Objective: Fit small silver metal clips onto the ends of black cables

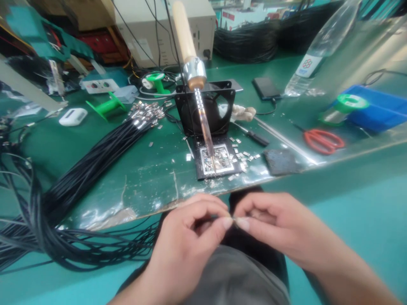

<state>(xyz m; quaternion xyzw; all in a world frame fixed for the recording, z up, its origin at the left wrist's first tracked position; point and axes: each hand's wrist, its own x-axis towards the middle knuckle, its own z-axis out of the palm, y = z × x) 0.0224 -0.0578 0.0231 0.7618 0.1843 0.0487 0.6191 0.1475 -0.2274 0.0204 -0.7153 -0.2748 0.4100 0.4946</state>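
My left hand (197, 237) and my right hand (280, 224) meet in front of my lap, just off the table's front edge. Both are closed in a pinch, thumb against forefinger, with the tips almost touching. Whatever lies between the fingertips is too small and blurred to name. Beyond them a soldering iron (202, 106) with a wooden handle hangs tip down over a black plate (202, 167). Small metal pieces (218, 159) fill a white-edged square on that plate, and several more are scattered to its right.
Left lies a thick bundle of black cables (95, 159) with metal connector ends (146, 114), some hanging over the edge. A fan (206, 110) stands behind the iron. To the right are a screwdriver (257, 137), dark pad (282, 162), red-handled scissors (324, 141), solder spool (345, 108), blue bin (381, 106) and bottle (321, 51).
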